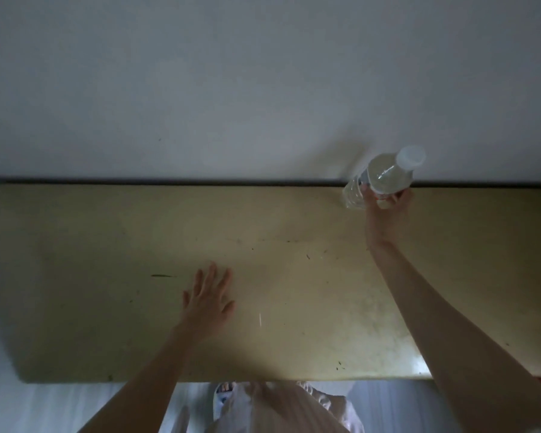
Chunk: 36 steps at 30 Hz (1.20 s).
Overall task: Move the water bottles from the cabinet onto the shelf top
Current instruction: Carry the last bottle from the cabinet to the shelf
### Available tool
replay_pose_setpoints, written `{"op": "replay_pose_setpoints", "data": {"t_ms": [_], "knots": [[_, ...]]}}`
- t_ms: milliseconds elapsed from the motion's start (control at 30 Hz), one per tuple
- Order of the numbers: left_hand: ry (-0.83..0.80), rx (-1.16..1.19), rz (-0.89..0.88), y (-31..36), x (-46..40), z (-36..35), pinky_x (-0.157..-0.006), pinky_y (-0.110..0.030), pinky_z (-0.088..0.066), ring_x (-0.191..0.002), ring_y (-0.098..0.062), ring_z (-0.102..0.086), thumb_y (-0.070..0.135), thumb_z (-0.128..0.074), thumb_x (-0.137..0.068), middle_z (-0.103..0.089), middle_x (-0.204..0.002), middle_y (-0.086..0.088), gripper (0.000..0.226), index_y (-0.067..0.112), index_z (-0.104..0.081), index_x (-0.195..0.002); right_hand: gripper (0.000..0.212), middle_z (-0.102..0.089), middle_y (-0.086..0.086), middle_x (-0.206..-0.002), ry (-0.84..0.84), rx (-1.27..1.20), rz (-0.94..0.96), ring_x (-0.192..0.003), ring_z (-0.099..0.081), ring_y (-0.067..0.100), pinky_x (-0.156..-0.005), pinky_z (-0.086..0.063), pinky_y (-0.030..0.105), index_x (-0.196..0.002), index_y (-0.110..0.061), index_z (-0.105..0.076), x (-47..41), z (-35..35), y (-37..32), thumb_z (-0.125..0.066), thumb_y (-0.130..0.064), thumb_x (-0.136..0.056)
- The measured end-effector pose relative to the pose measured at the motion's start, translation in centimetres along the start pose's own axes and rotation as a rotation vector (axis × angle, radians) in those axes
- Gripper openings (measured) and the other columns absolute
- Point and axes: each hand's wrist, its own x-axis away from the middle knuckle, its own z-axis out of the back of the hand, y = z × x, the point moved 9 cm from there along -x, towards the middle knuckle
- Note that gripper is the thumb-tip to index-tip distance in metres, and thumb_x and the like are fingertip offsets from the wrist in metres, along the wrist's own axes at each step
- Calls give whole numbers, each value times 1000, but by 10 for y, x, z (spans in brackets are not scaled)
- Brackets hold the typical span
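A clear plastic water bottle [384, 176] with a white cap stands at the far right of the yellowish shelf top [138, 245], close to the wall. My right hand [388, 214] is wrapped around its lower body from the near side. My left hand [208, 303] lies flat on the shelf top near the middle, fingers spread, holding nothing. The cabinet is out of view.
A pale wall [231, 89] rises directly behind the shelf top's back edge. The shelf's near edge runs across the lower frame, with my light clothing [278, 407] and the floor below it. Small dark specks mark the surface.
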Motion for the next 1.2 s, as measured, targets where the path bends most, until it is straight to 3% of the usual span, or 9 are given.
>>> {"op": "replay_pose_setpoints", "data": {"t_ms": [133, 200, 267, 467, 533, 667, 833, 1033, 1200], "knots": [[-26, -35, -26, -6, -1, 3, -112, -52, -17, -144, -27, 7, 47, -39, -91, 10, -157, -2, 68, 28, -5, -146, 66, -60, 7, -108, -63, -35, -16, -95, -59, 22, -83, -48, 37, -110, -14, -48, 28, 6, 6, -72, -49, -59], [-41, -81, -93, -9, -5, 7, -113, -49, -20, -144, -26, 0, 51, -29, -87, -1, -157, -4, 65, 25, -15, -146, 63, -64, 7, -104, -115, 19, -12, -92, -61, 23, -79, -49, 35, -106, -13, -51, 49, 11, 7, -73, -48, -59], [-63, -68, -126, -12, -5, 17, -113, -46, -22, -144, -24, -7, 45, -32, -91, -10, -156, -5, 59, 23, -20, -144, 55, -66, 9, -104, -154, 62, -23, -92, -63, 25, -78, -49, 35, -109, -8, -55, 75, 19, 11, -76, -36, -67], [90, -110, -344, -1, 31, 59, -115, -41, -17, -143, -26, -11, 38, -39, -94, -10, -156, -5, 56, 28, -18, -145, 47, -68, 3, -99, -115, 12, -65, -90, -65, 19, -83, -54, 41, -111, -8, -55, 170, 67, 13, -74, -31, -75], [140, -105, -466, 12, 55, 70, -116, -43, -17, -143, -27, -12, 45, -36, -91, -14, -156, -6, 58, 25, -23, -144, 45, -67, -3, -95, -50, -38, -77, -88, -64, 14, -82, -54, 38, -111, -11, -55, 205, 91, 8, -73, -30, -75], [225, -99, -741, 58, 113, 88, -114, -47, -20, -141, -32, -18, 56, -25, -77, -23, -153, -10, 72, 22, -34, -140, 37, -63, -12, -90, 106, -69, -67, -85, -60, 3, -71, -48, 18, -106, -18, -54, 274, 150, -3, -73, -27, -76], [212, -78, -975, 123, 191, 68, -113, -46, -20, -140, -34, -20, 58, -21, -74, -29, -150, -13, 78, 16, -40, -137, 30, -65, -9, -91, 326, -81, -86, -89, -61, 8, -77, -49, 27, -92, -35, -51, 365, 240, 8, -74, -27, -75], [56, -215, -1304, 185, 306, -17, -114, -33, -9, -143, -26, -8, 63, -16, -71, -21, -154, -6, 81, 26, -31, -142, 36, -64, -13, -88, 645, -117, -156, -87, -61, 5, -77, -52, 31, -93, -35, -52, 500, 345, 50, -79, -27, -70], [-92, -296, -1597, 217, 434, -115, -116, -39, -10, -144, -21, -3, 60, -32, -79, -17, -154, -2, 69, 29, -30, -141, 50, -64, -15, -91, 921, -150, -265, -86, -59, -5, -70, -48, 17, -92, -40, -51, 653, 424, 97, -71, -61, -50]]}}
